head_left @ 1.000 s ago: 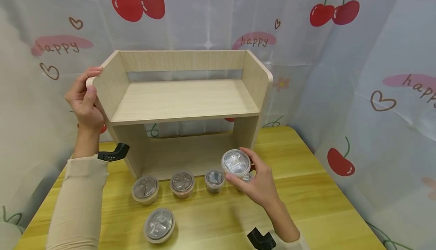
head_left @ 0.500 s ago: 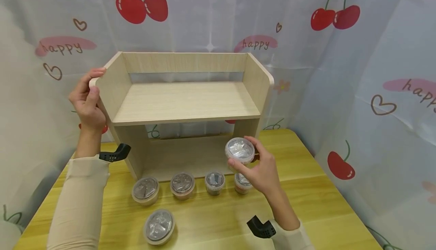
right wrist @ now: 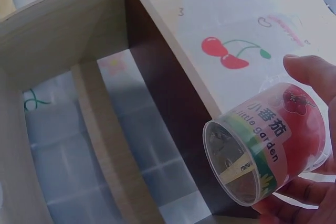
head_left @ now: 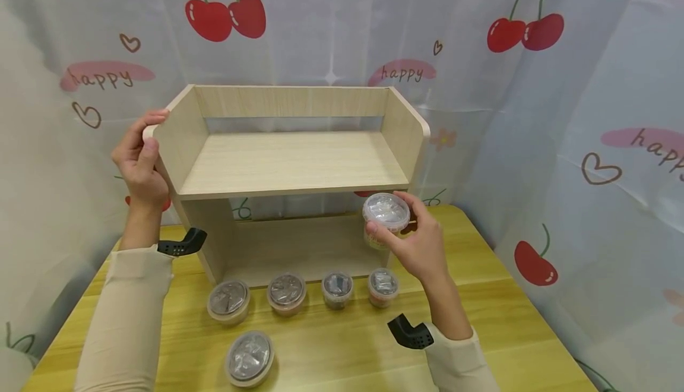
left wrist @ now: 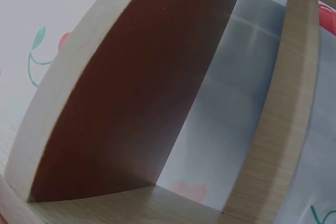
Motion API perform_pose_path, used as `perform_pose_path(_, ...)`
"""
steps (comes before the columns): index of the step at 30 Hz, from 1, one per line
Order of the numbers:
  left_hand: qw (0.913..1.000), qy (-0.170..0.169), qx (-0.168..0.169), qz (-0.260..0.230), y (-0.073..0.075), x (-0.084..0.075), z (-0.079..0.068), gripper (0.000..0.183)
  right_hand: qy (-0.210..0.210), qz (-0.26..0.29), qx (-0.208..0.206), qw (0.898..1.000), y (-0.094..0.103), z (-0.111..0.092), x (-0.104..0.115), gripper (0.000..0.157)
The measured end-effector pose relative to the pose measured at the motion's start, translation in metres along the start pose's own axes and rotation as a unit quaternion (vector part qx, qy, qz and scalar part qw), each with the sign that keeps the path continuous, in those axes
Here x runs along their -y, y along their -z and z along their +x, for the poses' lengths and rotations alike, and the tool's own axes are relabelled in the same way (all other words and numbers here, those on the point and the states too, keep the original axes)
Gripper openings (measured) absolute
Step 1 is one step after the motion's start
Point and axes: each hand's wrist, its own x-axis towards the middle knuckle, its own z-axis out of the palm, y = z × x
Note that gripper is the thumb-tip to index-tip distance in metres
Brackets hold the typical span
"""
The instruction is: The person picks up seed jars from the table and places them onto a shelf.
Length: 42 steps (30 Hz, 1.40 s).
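Observation:
My left hand [head_left: 140, 160] grips the upper front corner of the left side panel of a pale wooden two-tier shelf [head_left: 294, 163]. With thumb and fingers, my right hand [head_left: 424, 246] holds a clear lidded plastic tub [head_left: 387, 212] in front of the right part of the lower compartment, just under the upper board. In the right wrist view, this tub [right wrist: 278, 140] shows a red and green "little garden" label with red fruit on it. The left wrist view shows a shelf panel [left wrist: 131, 87] from close by, the hand nearly out of sight.
In front of the shelf, lidded tubs stand in a row: two wider ones [head_left: 228, 302] [head_left: 287, 293] and two small ones [head_left: 337, 289] [head_left: 383, 287]. Another wide tub [head_left: 249, 358] is nearer on the yellow wooden table [head_left: 470, 344]. A cherry-print curtain [head_left: 320, 24] hangs behind.
My right hand has raised the tub up and slightly rightward, from above the small right tub to the level of the upper board. The left hand keeps its grip on the shelf.

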Motion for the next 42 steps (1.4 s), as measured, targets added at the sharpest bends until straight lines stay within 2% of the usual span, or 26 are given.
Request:
perform_pose_path(19, 1.0, -0.002, 0.001, -0.008, 0.001, 0.001, -0.001, 0.036, -0.003, 0.016, -0.032, 0.999, 0.001, 0.033, 0.01, 0.066)
perform_pose_path(33, 0.9998, -0.004, -0.003, -0.017, 0.002, 0.002, -0.001, 0.036, -0.003, 0.007, -0.024, 1.0, -0.005, 0.056, 0.02, 0.068)
perform_pose_path(42, 0.9999, -0.005, 0.008, -0.012, 0.004, 0.003, -0.001, 0.036, -0.01, -0.002, -0.033, 0.999, -0.009, 0.062, 0.019, 0.068)
